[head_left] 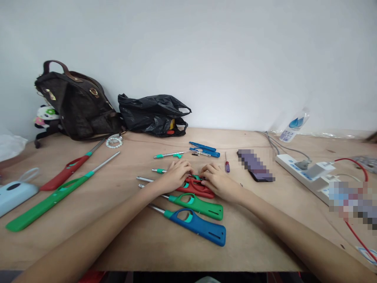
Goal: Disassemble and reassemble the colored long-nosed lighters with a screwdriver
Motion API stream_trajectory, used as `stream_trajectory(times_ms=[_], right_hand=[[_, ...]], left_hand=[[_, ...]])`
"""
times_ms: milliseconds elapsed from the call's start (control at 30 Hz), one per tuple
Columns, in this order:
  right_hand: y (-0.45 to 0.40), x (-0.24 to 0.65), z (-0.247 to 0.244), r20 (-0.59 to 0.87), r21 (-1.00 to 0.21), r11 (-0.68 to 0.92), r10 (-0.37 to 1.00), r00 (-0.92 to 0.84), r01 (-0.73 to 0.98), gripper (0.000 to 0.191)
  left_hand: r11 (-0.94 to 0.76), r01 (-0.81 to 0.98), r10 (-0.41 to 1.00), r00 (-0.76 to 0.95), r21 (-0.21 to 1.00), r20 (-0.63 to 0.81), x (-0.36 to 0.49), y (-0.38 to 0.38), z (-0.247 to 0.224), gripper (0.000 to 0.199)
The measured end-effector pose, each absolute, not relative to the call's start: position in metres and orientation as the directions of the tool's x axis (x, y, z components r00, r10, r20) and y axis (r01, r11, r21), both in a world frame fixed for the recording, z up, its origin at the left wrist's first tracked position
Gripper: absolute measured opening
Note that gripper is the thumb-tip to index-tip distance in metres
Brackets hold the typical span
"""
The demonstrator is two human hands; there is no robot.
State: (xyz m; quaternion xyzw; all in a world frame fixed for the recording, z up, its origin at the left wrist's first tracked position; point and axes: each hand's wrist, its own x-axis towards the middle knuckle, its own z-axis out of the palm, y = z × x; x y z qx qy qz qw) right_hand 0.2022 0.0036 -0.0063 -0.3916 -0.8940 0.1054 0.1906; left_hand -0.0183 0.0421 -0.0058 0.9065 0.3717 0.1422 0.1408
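My left hand (pixel 178 175) and my right hand (pixel 217 180) meet over a red lighter (pixel 198 188) at the middle of the table, fingers bent down on its small parts. What the fingertips pinch is too small to make out. Nearer to me lie a green lighter (pixel 203 208) and a blue lighter (pixel 203 231), their metal tubes pointing left. Beyond my hands are opened blue casing halves (pixel 206 149) and a loose metal tube with a teal trigger (pixel 167 155). A small purple screwdriver (pixel 227 166) lies beyond my right hand.
At the left lie a long red lighter (pixel 65 173), a long green one (pixel 47 206) and a light blue case (pixel 18 194). A dark backpack (pixel 79 106) and black plastic bag (pixel 150 114) stand behind. Rightward are a phone (pixel 255 165), power strip (pixel 303 175) and bottle (pixel 295 125).
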Motion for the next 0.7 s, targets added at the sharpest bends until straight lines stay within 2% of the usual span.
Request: stream_trajectory(times_ms=[200,333,433,700], right_hand=[[0.006,0.219,0.013,0.162,-0.453,0.628,0.756,-0.635,0.632,0.022],[0.005,0.226,0.024,0.036,-0.43,0.61,0.748,-0.662,0.665,0.026],[0.004,0.225,0.026,-0.015,-0.4,0.61,0.742,-0.67,0.684,0.023],[0.008,0.227,0.02,0.064,-0.311,0.695,0.696,-0.715,0.649,0.018]], left_hand=[[-0.661,0.643,0.733,0.663,0.385,0.152,-0.018,0.04,-0.005,0.023],[-0.622,0.649,0.754,0.647,0.438,0.112,-0.02,0.038,-0.002,0.023],[-0.594,0.642,0.761,0.644,0.486,0.079,-0.022,0.037,0.001,0.031],[-0.529,0.615,0.761,0.649,0.584,0.007,-0.029,0.046,0.001,0.041]])
